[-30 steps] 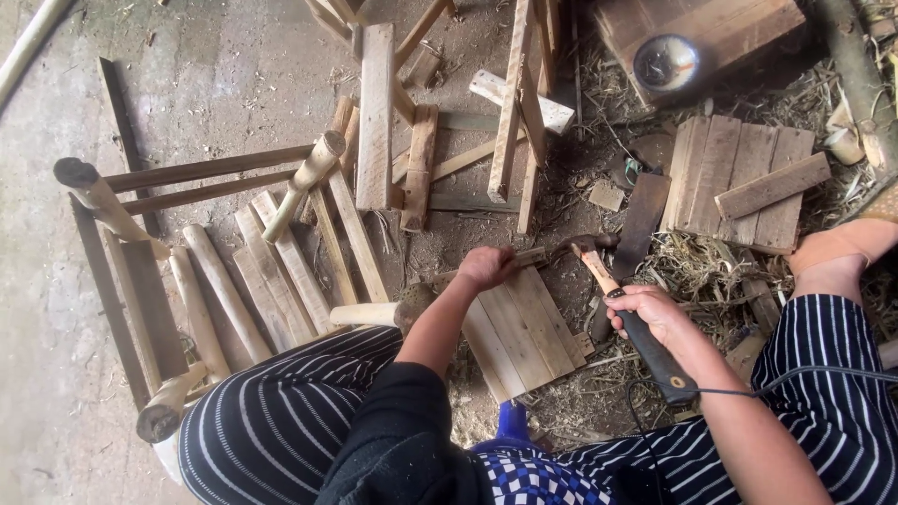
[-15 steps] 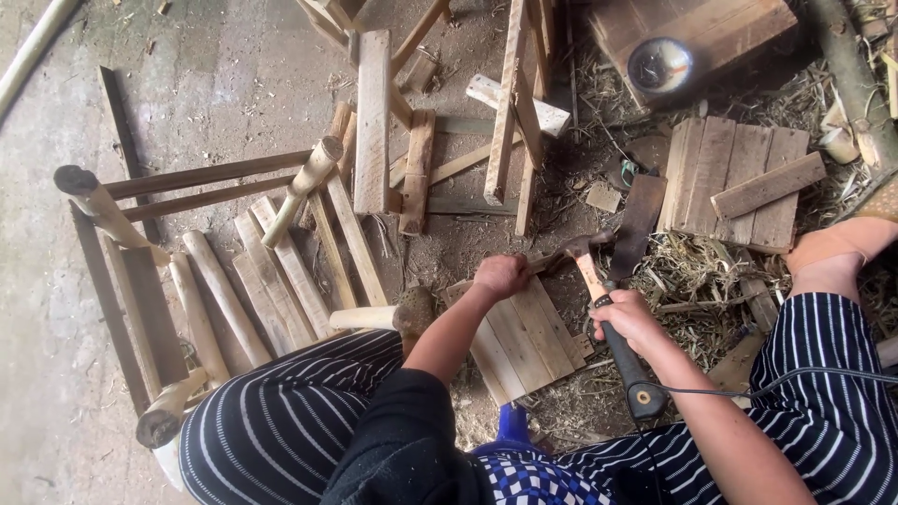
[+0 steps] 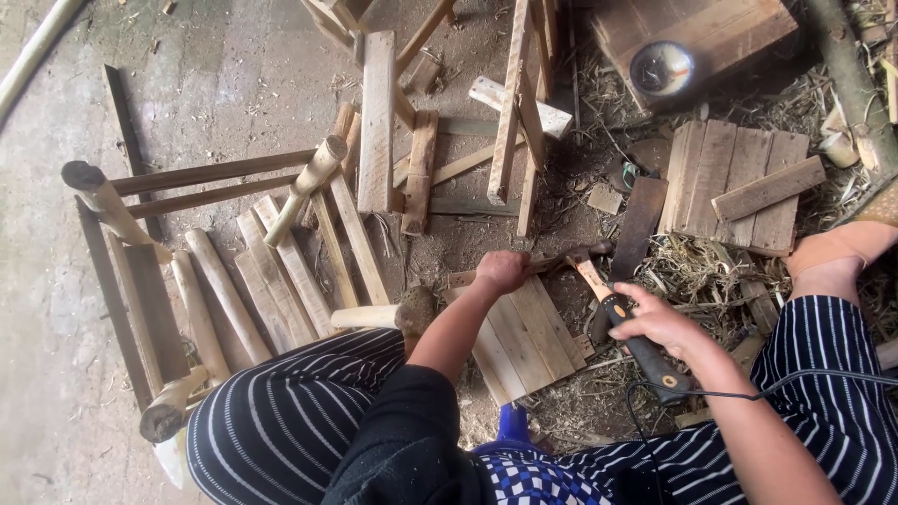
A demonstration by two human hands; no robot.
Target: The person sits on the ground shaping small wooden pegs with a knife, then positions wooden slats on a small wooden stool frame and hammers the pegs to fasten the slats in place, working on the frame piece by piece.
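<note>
Dirt and straw cover the ground, with wood pieces lying all around. I see my left hand (image 3: 502, 271) closed on a thin stick (image 3: 561, 259) that lies across a small slat board (image 3: 524, 337). My right hand (image 3: 659, 323) grips a hammer (image 3: 622, 323) by its black and orange handle, with the head down by the stick. Just beside my left knee lies a wooden frame (image 3: 140, 309). Farther off, a round tin (image 3: 661, 67) sits on a box (image 3: 739, 28).

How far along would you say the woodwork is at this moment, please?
Done: a slatted chair frame lies assembled. In hand: the left hand steadies a stick on a slat panel; the right hand grips a hammer. Left: loose boards lie unjoined.
</note>
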